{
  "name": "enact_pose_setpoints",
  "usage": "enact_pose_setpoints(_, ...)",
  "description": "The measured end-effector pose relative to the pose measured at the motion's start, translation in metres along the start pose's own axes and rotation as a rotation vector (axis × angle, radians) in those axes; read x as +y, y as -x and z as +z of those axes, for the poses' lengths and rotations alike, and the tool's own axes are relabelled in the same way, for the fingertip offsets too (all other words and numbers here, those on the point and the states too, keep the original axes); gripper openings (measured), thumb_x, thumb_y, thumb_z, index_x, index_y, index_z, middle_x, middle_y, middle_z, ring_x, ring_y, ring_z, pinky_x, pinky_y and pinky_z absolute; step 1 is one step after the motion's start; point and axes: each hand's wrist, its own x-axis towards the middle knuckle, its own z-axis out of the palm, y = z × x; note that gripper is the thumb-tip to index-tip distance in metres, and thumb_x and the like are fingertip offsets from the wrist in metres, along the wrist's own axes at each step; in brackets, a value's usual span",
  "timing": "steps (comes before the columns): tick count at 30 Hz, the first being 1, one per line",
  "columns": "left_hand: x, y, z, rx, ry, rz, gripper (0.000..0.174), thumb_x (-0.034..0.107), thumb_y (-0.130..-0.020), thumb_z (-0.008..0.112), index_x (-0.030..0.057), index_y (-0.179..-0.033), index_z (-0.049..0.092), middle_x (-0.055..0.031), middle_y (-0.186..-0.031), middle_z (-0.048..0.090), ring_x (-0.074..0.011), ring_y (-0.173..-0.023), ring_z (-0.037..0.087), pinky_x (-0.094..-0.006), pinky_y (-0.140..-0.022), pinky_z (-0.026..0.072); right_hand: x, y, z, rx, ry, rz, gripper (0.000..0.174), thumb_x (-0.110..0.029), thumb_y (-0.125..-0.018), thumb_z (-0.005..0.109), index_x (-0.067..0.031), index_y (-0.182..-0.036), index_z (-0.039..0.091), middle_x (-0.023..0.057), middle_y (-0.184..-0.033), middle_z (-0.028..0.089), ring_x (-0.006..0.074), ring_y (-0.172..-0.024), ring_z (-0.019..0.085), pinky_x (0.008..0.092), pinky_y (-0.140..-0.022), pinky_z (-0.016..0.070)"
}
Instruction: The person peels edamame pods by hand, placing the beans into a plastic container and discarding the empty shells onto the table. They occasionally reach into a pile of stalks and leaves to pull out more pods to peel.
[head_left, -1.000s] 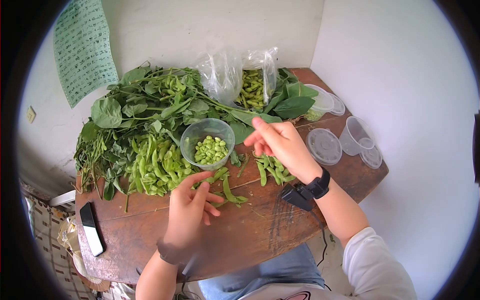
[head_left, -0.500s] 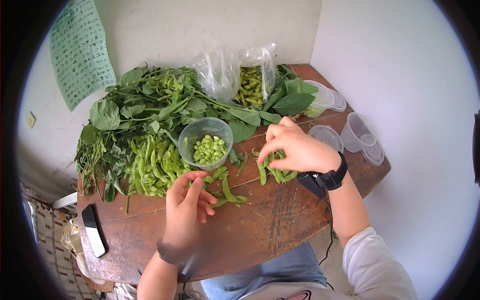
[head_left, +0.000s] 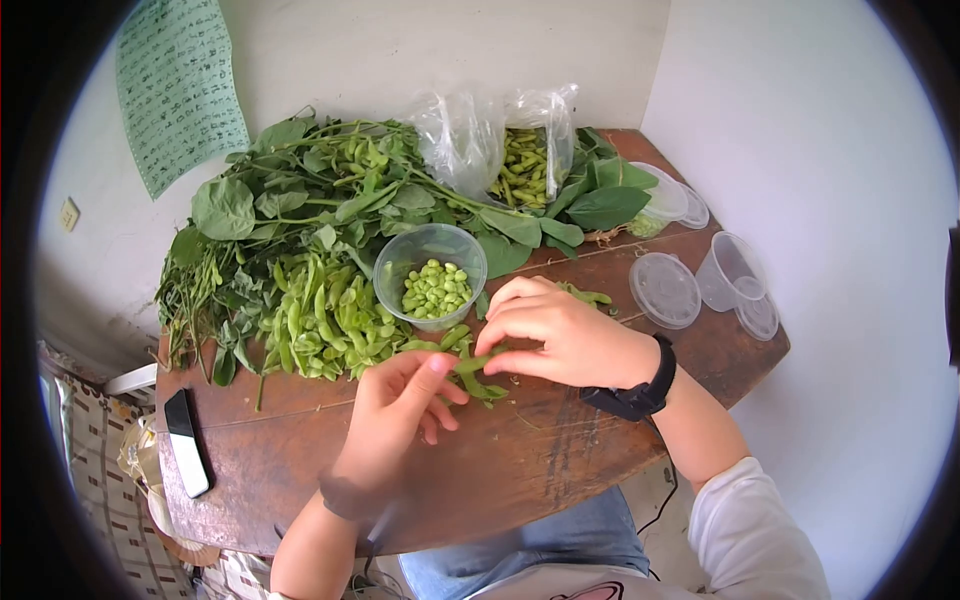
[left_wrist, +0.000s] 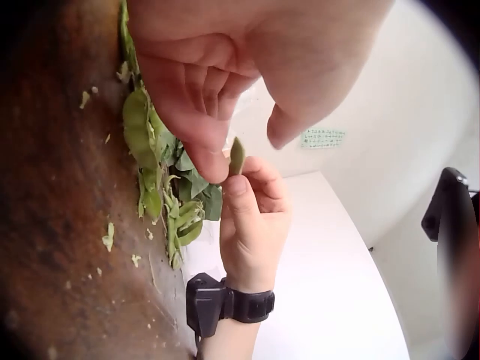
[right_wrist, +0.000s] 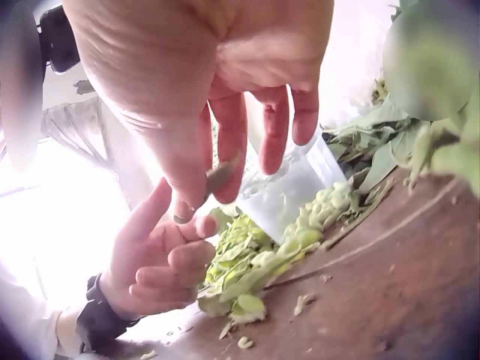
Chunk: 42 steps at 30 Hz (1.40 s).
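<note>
My right hand (head_left: 570, 338) pinches a green soybean pod (left_wrist: 238, 156) between thumb and fingers, low over the table. Close to the pod's free end is my left hand (head_left: 400, 395), its thumb and index finger apart in the left wrist view and the other fingers loosely bent. Just beyond both hands stands a clear plastic tub (head_left: 385, 290) with shelled green beans (head_left: 437, 290) in its bottom. Several emptied-looking pods (head_left: 487, 390) lie on the wood by the fingertips. In the right wrist view the pod (right_wrist: 219, 178) is partly hidden by the right fingers.
A heap of pods (head_left: 325, 310) lies left of the tub, before leafy stalks (head_left: 290, 195). Behind is a plastic bag (head_left: 525, 170) of pods. Lids (head_left: 665, 290) and another clear tub (head_left: 720, 275) are at the right. A phone (head_left: 188, 445) lies near the left edge of the table.
My right hand has reached down to the small pod pile at the right, picked up a pod and brought it left to the left hand. The left hand has stayed almost in place.
</note>
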Motion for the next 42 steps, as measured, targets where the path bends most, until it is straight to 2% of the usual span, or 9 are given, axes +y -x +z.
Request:
enact_pose_setpoints(6, -0.005, -0.001, 0.000, -0.063, -0.015, 0.046, 0.022, 0.014, -0.095, 0.062, -0.0025, -0.110, 0.061, -0.0085, -0.083, 0.069, -0.0097, -0.060, 0.062, -0.0196, -0.046, 0.0469, -0.007, -0.004, 0.012, 0.063, -0.169, -0.095, 0.018, -0.013, -0.081, 0.075, -0.0051, -0.096, 0.069, 0.0032, -0.091, 0.066, 0.0191, -0.092, 0.057, 0.0303, -0.079, 0.0473)
enact_pose_setpoints(8, -0.005, 0.000, -0.001, -0.017, 0.037, 0.080, 0.021, 0.015, -0.096, 0.061, -0.0019, -0.108, 0.061, -0.0082, -0.083, 0.068, -0.0091, -0.058, 0.061, -0.0197, -0.047, 0.0469, -0.015, -0.003, 0.010, 0.121, -0.606, 0.304, 0.019, -0.012, -0.083, 0.075, -0.0018, -0.098, 0.069, 0.0027, -0.092, 0.068, 0.0115, -0.085, 0.060, 0.0261, -0.073, 0.0485)
enact_pose_setpoints(9, -0.004, 0.000, -0.001, -0.013, 0.036, 0.080, 0.021, 0.015, -0.096, 0.061, -0.0019, -0.108, 0.061, -0.0082, -0.083, 0.068, -0.0091, -0.058, 0.061, -0.0197, -0.047, 0.0469, -0.013, -0.001, 0.010, 0.137, -0.756, 0.349, 0.020, -0.014, -0.087, 0.072, 0.0009, -0.100, 0.068, 0.0034, -0.094, 0.069, 0.0075, -0.081, 0.060, 0.0241, -0.071, 0.0485)
enact_pose_setpoints(12, -0.001, 0.002, -0.001, 0.020, 0.023, 0.056, 0.020, 0.015, -0.096, 0.062, -0.0014, -0.107, 0.061, -0.0081, -0.083, 0.068, -0.0088, -0.058, 0.060, -0.0201, -0.047, 0.0469, -0.013, -0.003, -0.001, 0.045, -0.926, 0.584, 0.020, -0.010, -0.089, 0.070, 0.0038, -0.102, 0.067, 0.0061, -0.093, 0.068, 0.0100, -0.081, 0.059, 0.0252, -0.074, 0.0482)
enact_pose_setpoints(17, -0.006, -0.001, -0.003, -0.038, 0.020, 0.144, 0.019, 0.013, -0.097, 0.058, -0.0012, -0.109, 0.059, -0.0094, -0.088, 0.068, -0.0095, -0.060, 0.060, -0.0209, -0.048, 0.0480, 0.001, 0.002, 0.007, 0.029, -1.165, 0.540, 0.014, -0.009, -0.091, 0.066, 0.0039, -0.098, 0.067, 0.0074, -0.089, 0.067, 0.0138, -0.076, 0.058, 0.0263, -0.071, 0.0476)
enact_pose_setpoints(22, -0.010, -0.002, -0.004, -0.084, 0.021, 0.202, 0.018, 0.011, -0.099, 0.055, -0.0006, -0.112, 0.057, -0.0108, -0.095, 0.068, -0.0102, -0.060, 0.060, -0.0212, -0.048, 0.0487, 0.007, 0.006, 0.012, -0.011, -1.542, 0.706, 0.012, -0.008, -0.092, 0.064, 0.0022, -0.097, 0.067, 0.0080, -0.089, 0.065, 0.0151, -0.080, 0.058, 0.0261, -0.073, 0.0466)
enact_pose_setpoints(32, -0.022, -0.005, -0.007, -0.288, 0.181, 0.257, 0.016, 0.013, -0.100, 0.052, 0.0037, -0.112, 0.055, -0.0056, -0.094, 0.060, -0.0093, -0.057, 0.055, -0.0230, -0.048, 0.0459, 0.006, 0.006, 0.035, -0.011, -1.634, 0.751, 0.016, -0.011, -0.092, 0.064, 0.0011, -0.102, 0.066, 0.0050, -0.089, 0.064, 0.0105, -0.079, 0.056, 0.0244, -0.074, 0.0475)
enact_pose_setpoints(38, -0.013, -0.007, -0.005, -0.123, 0.306, 0.046, 0.024, 0.023, -0.101, 0.052, 0.0043, -0.117, 0.053, -0.0031, -0.094, 0.062, -0.0089, -0.063, 0.055, -0.0221, -0.056, 0.0481, -0.002, 0.001, 0.024, 0.053, -1.573, 0.545, 0.012, -0.010, -0.094, 0.062, -0.0004, -0.100, 0.064, 0.0073, -0.096, 0.065, 0.0134, -0.083, 0.058, 0.0294, -0.077, 0.0486)
enact_pose_setpoints(42, -0.011, -0.007, -0.003, -0.024, 0.178, 0.060, 0.032, 0.020, -0.097, 0.060, 0.0008, -0.120, 0.049, -0.0056, -0.095, 0.062, -0.0100, -0.074, 0.059, -0.0235, -0.060, 0.0501, -0.014, -0.001, 0.029, 0.179, -1.178, 0.448, 0.009, -0.006, -0.093, 0.062, 0.0008, -0.098, 0.063, 0.0129, -0.107, 0.066, 0.0140, -0.090, 0.061, 0.0303, -0.083, 0.0510)
